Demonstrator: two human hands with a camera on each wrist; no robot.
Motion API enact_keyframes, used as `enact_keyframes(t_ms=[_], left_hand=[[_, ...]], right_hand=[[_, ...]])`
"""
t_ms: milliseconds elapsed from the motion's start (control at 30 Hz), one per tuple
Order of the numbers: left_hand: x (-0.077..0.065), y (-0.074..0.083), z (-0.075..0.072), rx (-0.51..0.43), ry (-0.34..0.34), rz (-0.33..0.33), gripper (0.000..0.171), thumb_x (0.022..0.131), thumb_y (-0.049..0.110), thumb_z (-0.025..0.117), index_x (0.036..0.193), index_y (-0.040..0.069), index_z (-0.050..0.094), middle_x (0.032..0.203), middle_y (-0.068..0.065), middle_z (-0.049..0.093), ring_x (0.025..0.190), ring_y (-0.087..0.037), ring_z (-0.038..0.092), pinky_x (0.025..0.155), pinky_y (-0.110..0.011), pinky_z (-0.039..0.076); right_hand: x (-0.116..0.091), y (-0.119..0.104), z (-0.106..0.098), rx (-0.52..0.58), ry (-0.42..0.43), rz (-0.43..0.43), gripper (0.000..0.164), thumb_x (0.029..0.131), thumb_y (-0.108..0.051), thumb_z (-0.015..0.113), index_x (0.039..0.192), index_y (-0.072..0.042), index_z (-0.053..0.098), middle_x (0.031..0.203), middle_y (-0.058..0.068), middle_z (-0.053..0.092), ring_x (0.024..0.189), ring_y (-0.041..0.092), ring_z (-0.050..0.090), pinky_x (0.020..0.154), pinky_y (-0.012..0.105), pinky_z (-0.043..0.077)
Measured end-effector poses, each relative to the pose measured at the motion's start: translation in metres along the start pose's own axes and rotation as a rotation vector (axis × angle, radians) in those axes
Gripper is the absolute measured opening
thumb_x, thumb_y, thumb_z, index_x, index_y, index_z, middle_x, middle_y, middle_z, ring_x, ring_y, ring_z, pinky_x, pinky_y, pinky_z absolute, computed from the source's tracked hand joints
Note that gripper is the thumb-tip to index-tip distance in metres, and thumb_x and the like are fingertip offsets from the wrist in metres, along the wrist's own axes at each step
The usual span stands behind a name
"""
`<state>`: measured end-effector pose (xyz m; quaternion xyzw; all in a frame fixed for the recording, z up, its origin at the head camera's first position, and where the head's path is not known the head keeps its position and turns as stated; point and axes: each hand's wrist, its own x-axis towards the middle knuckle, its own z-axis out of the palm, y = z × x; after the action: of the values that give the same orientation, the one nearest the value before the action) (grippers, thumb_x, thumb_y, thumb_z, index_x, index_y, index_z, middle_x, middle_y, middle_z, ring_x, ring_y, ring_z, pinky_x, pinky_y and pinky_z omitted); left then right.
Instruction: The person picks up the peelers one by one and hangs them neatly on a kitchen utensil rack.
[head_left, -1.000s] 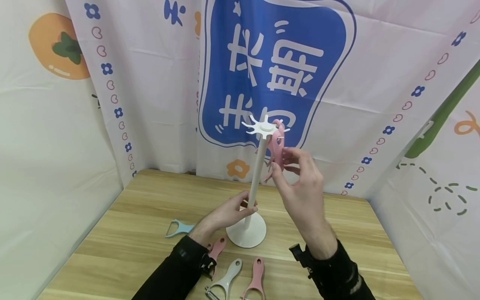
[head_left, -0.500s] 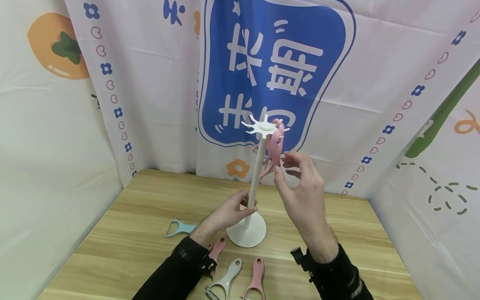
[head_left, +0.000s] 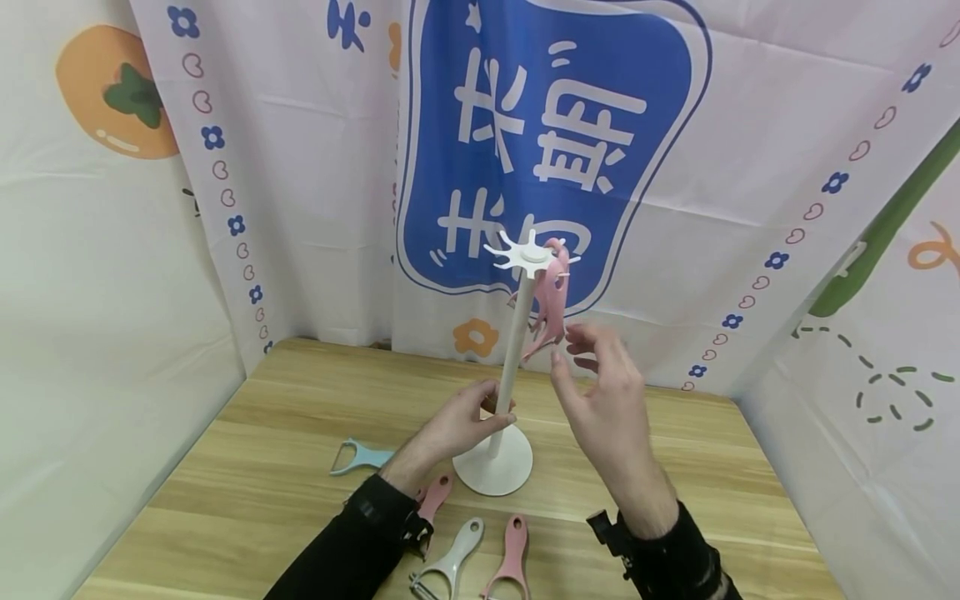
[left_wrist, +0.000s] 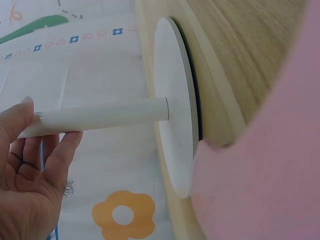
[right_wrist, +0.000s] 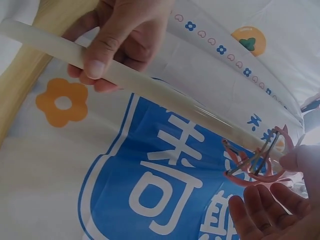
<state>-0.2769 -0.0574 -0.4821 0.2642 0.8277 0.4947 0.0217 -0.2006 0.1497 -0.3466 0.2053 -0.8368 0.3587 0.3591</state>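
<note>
A white stand (head_left: 493,473) has an upright pole and a top with several hook arms. Pink peelers (head_left: 553,300) hang close together from its right side; in the right wrist view their blades (right_wrist: 257,160) show, and how many hang there is hard to tell. My left hand (head_left: 465,417) grips the pole low down, thumb on one side and fingers on the other, as the left wrist view confirms (left_wrist: 35,175). Just right of the hanging peelers is my right hand (head_left: 603,392), its thumb and fingers spread apart, holding nothing.
On the wooden table (head_left: 262,467) lie a light blue peeler (head_left: 367,456), a white peeler (head_left: 461,546) and a pink peeler (head_left: 516,546). Another pink peeler (head_left: 435,500) is partly covered by my left wrist. A printed cloth (head_left: 675,275) hangs behind the table.
My right hand has let go of a pink peeler, which now hangs on the stand, and has drawn slightly down and away from it. The left hand has stayed on the pole.
</note>
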Motion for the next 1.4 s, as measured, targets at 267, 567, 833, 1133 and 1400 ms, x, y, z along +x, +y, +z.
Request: enact_keyframes(t_ms=[267, 567, 833, 1133, 1400], left_hand=[[0.000, 0.000, 0.001, -0.005, 0.015, 0.000, 0.020, 0.099, 0.030, 0.071, 0.113, 0.018, 0.066, 0.101, 0.007, 0.068, 0.097, -0.009, 0.065, 0.086, -0.037, 0.054], [-0.001, 0.002, 0.000, -0.015, 0.054, -0.013, 0.020, 0.099, 0.028, 0.071, 0.114, 0.015, 0.067, 0.101, 0.007, 0.067, 0.098, -0.012, 0.065, 0.083, -0.037, 0.055], [-0.002, 0.001, -0.006, -0.035, 0.116, -0.042, 0.018, 0.099, 0.030, 0.071, 0.112, 0.019, 0.066, 0.101, 0.005, 0.067, 0.098, -0.014, 0.064, 0.084, -0.040, 0.055], [-0.001, 0.001, -0.009, -0.028, 0.191, -0.075, 0.023, 0.098, 0.027, 0.073, 0.113, 0.012, 0.066, 0.101, 0.003, 0.066, 0.100, -0.016, 0.064, 0.085, -0.042, 0.055], [0.000, -0.001, -0.011, -0.003, 0.266, -0.099, 0.021, 0.096, 0.023, 0.075, 0.111, 0.011, 0.067, 0.100, 0.001, 0.066, 0.101, -0.020, 0.065, 0.088, -0.044, 0.056]], right_hand=[[-0.014, 0.015, 0.005, -0.042, -0.057, 0.033, 0.036, 0.098, -0.019, 0.069, 0.131, -0.007, 0.060, 0.122, 0.004, 0.064, 0.108, 0.016, 0.063, 0.091, 0.035, 0.058], [-0.030, 0.026, 0.010, -0.107, -0.151, 0.064, 0.039, 0.097, -0.023, 0.069, 0.133, -0.009, 0.059, 0.126, 0.002, 0.062, 0.107, 0.017, 0.064, 0.089, 0.037, 0.059], [-0.045, 0.034, 0.017, -0.142, -0.290, 0.106, 0.044, 0.097, -0.029, 0.070, 0.136, -0.013, 0.057, 0.128, 0.002, 0.062, 0.107, 0.016, 0.064, 0.083, 0.035, 0.059], [-0.064, 0.039, 0.029, -0.144, -0.455, 0.171, 0.051, 0.095, -0.028, 0.073, 0.139, -0.008, 0.057, 0.126, 0.002, 0.064, 0.103, 0.013, 0.065, 0.080, 0.026, 0.058], [-0.082, 0.042, 0.035, -0.205, -0.585, 0.200, 0.050, 0.094, -0.033, 0.075, 0.134, -0.006, 0.062, 0.116, 0.002, 0.067, 0.097, 0.014, 0.067, 0.072, 0.024, 0.057]])
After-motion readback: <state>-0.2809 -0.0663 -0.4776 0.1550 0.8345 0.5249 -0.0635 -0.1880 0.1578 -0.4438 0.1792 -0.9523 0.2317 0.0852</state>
